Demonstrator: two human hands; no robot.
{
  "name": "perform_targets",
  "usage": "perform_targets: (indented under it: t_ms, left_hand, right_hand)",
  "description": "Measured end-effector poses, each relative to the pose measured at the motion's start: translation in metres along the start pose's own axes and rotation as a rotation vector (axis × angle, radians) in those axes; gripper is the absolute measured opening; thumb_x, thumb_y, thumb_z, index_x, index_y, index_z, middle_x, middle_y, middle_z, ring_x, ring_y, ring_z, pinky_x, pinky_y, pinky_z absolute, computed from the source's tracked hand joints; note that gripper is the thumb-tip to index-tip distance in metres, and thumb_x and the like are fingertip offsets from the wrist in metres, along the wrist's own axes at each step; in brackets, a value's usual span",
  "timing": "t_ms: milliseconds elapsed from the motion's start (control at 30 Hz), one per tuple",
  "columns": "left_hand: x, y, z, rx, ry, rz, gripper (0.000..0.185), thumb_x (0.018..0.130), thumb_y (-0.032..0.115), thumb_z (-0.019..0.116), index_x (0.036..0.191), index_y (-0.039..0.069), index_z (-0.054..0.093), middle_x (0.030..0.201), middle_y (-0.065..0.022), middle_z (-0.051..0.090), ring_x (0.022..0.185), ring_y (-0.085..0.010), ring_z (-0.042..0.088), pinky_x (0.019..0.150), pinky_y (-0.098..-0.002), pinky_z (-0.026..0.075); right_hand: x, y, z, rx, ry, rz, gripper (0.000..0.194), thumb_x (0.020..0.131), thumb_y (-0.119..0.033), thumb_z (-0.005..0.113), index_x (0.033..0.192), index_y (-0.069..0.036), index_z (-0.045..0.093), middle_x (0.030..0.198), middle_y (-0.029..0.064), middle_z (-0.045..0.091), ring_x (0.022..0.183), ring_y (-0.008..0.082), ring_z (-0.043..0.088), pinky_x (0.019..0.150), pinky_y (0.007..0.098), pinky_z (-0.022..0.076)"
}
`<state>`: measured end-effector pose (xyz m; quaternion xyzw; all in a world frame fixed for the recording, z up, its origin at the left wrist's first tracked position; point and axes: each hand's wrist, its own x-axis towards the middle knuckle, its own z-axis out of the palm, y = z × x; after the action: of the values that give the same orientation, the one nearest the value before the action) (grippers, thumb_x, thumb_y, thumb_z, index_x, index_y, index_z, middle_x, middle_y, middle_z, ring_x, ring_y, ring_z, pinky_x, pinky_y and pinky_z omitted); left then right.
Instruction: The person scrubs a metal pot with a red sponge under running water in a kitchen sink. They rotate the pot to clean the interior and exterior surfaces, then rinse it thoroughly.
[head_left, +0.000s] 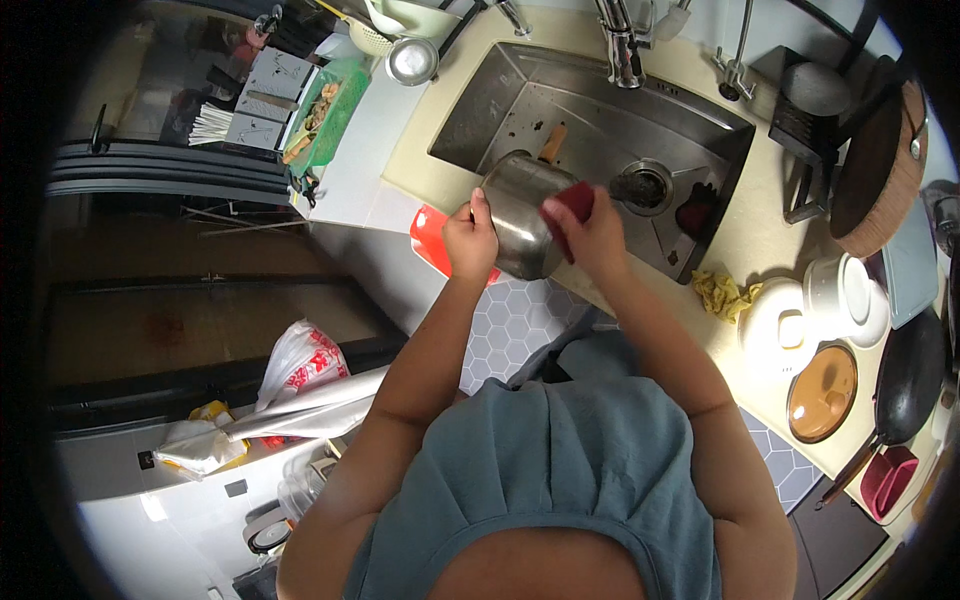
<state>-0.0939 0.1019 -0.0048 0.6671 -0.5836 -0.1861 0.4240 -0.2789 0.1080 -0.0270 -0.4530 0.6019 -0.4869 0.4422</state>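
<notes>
My left hand (471, 234) grips the near left edge of a stainless steel pot (517, 217), tilted on its side over the front rim of the sink (480, 82). In my right hand (596, 236) is a dark red scouring pad (574, 214), held against or close to the pot's right end; this hand is slightly blurred. Beyond the pot a wooden handle (553, 144) points into the sink; whether it belongs to the pot cannot be told. Dark food scraps lie on the sink floor and in the drain (642, 186). The pot's inside is hidden.
A chrome faucet (622, 52) rises behind the sink. Right of it are a yellow cloth (720, 294), white lidded pots (780, 322), a glass lid (823, 394) and a black wok (909, 375). At left stand a green basket (337, 112) and a red container (429, 238) below the counter edge.
</notes>
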Motion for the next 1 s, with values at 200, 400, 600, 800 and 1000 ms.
perform_targets:
  t_ms: [200, 400, 600, 800, 1000]
  left_hand:
    - [-0.005, -0.01, 0.0, -0.026, 0.03, 0.005, 0.053, 0.1, 0.032, 0.052, 0.061, -0.003, 0.048, 0.051, -0.0047, 0.039, 0.052, -0.0117, 0.035, 0.048, -0.0337, 0.034]
    - [-0.005, -0.001, -0.012, 0.054, -0.041, 0.031, 0.046, 0.1, 0.031, 0.05, 0.069, -0.003, 0.053, 0.056, -0.0105, 0.048, 0.053, -0.0175, 0.045, 0.052, -0.0368, 0.039]
    - [0.031, 0.028, -0.012, 0.33, -0.221, -0.011, 0.044, 0.094, 0.035, 0.049, 0.077, -0.002, 0.063, 0.077, -0.0258, 0.065, 0.078, -0.0464, 0.061, 0.07, -0.0502, 0.047]
    - [0.018, 0.037, -0.002, 0.652, -0.017, -0.034, 0.064, 0.093, 0.056, 0.049, 0.066, 0.0, 0.065, 0.064, -0.0213, 0.062, 0.064, -0.0399, 0.06, 0.062, -0.0477, 0.045]
    - [0.003, 0.025, -0.009, 0.429, 0.048, -0.054, 0.062, 0.095, 0.049, 0.053, 0.063, -0.003, 0.06, 0.058, -0.0216, 0.057, 0.054, -0.0357, 0.054, 0.056, -0.0452, 0.042]
  right_hand:
    - [0.018, 0.019, 0.003, -0.11, 0.171, -0.085, 0.071, 0.078, -0.058, 0.07, 0.103, 0.006, 0.055, 0.09, 0.0273, 0.066, 0.087, 0.0406, 0.066, 0.077, 0.0437, 0.0513]
    - [0.064, 0.077, 0.011, 0.086, -0.006, 0.112, 0.073, 0.076, -0.061, 0.072, 0.103, 0.005, 0.058, 0.09, 0.0205, 0.067, 0.084, 0.0334, 0.067, 0.075, 0.0399, 0.0518]
    - [0.006, 0.02, 0.007, 0.028, -0.129, 0.006, 0.074, 0.075, -0.062, 0.071, 0.109, 0.003, 0.058, 0.093, 0.0234, 0.068, 0.089, 0.0348, 0.067, 0.077, 0.0419, 0.0522]
    - [-0.005, -0.011, -0.002, -0.215, 0.047, 0.0, 0.072, 0.078, -0.064, 0.066, 0.106, 0.002, 0.058, 0.088, 0.0227, 0.068, 0.086, 0.039, 0.067, 0.076, 0.045, 0.0533]
    - [-0.006, 0.013, 0.004, -0.017, -0.03, 0.183, 0.071, 0.081, -0.063, 0.063, 0.102, 0.004, 0.055, 0.087, 0.0277, 0.066, 0.081, 0.043, 0.065, 0.072, 0.0449, 0.0513]
